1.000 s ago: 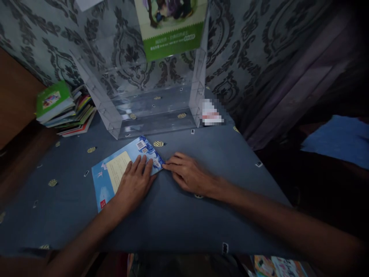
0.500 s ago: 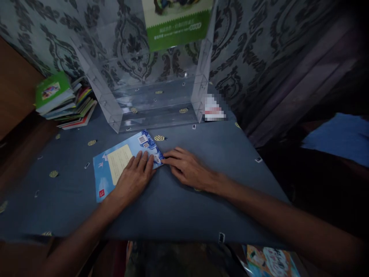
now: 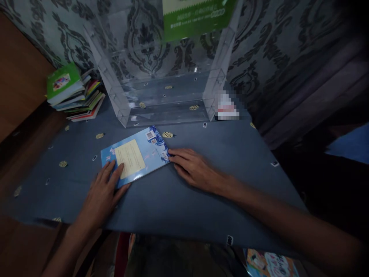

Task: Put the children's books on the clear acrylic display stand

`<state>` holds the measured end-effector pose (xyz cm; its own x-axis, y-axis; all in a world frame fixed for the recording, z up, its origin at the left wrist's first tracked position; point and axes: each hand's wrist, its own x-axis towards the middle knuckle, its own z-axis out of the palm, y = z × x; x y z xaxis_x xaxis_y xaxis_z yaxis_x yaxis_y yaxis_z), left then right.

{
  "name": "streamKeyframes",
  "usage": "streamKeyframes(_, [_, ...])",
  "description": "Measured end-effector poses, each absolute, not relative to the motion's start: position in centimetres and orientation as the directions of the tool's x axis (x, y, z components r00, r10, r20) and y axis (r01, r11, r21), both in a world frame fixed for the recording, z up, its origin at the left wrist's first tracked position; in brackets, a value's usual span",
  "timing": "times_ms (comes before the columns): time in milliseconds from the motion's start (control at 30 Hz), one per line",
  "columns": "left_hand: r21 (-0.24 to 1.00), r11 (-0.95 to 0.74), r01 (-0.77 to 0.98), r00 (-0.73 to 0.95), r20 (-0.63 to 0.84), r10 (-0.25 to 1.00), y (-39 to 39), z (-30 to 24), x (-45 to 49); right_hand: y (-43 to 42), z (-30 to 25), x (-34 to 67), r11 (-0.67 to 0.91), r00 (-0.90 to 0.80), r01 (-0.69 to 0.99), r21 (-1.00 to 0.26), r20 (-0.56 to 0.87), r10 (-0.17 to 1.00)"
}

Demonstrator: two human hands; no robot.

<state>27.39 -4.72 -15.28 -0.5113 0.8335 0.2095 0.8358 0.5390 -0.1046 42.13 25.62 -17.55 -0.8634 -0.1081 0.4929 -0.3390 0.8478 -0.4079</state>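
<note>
In the head view, a thin blue book lies flat on the blue cloth of the table, a little left of the frame's middle. It is turned at a slant, so its right corner points toward the upper right, and a pale yellow panel shows on the cover. The left hand comes in from the lower left with its fingers stretched out and slightly spread. The fingertips rest on the book's lower left corner, partly over the edge of the yellow panel, while the palm lies on the cloth below the book. It is laid flat and grips nothing. The right hand reaches in from the lower right and lies flat on the cloth just right of the book. Its fingers are extended, the tips touching the book's right corner, and it too is pressed flat rather than curled around anything. Beyond the book, in the upper middle of the frame, stands a clear plastic rack with a green-covered book in its top tier. A stack of books sits at the upper left, well apart from both hands.
</note>
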Motion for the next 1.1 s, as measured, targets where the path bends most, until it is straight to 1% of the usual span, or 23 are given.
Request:
streamKeyframes(67, [-0.073, 0.540, 0.838, -0.510, 0.246, 0.825, -5.2, -15.5, 27.5, 25.5, -17.4, 42.2, 0.846, -0.871, -0.333, -0.417, 0.480, -0.106])
streamKeyframes(167, [-0.054, 0.495, 0.867, -0.460, 0.292, 0.838, -5.1, -15.5, 28.0, 25.3, -17.0, 42.3, 0.838, -0.877, -0.329, -0.435, 0.469, -0.102])
streamKeyframes(400, [-0.009, 0.382, 0.924, -0.350, 0.380, 0.856, -5.2, -15.4, 28.1, 25.0, -16.7, 42.8, 0.813, -0.855, -0.339, -0.473, 0.515, -0.058])
streamKeyframes(533, [0.011, 0.325, 0.946, -0.304, 0.384, 0.872, -5.1, -15.5, 28.0, 24.5, -16.5, 44.4, 0.822, -0.857, -0.310, -0.479, 0.514, -0.024])
streamKeyframes(667, [0.036, 0.268, 0.963, -0.261, 0.374, 0.890, -4.0, -15.3, 28.2, 24.5, -16.4, 46.2, 0.845, -0.850, -0.253, -0.472, 0.525, 0.039])
streamKeyframes(733, [0.019, 0.235, 0.972, -0.225, 0.373, 0.900, -3.0, -15.3, 28.3, 24.9, -16.5, 47.0, 0.863, -0.845, -0.213, -0.458, 0.530, 0.073])
streamKeyframes(867, [-0.054, 0.173, 0.983, -0.145, 0.340, 0.929, -0.6, -15.2, 28.3, 25.9, -16.7, 48.1, 0.893, -0.832, -0.125, -0.433, 0.536, 0.144])
streamKeyframes(1100, [-0.110, 0.056, 0.992, -0.023, 0.282, 0.959, 2.4, -15.4, 26.1, 26.9, -17.1, 48.9, 0.942, -0.851, -0.010, -0.336, 0.497, 0.168])
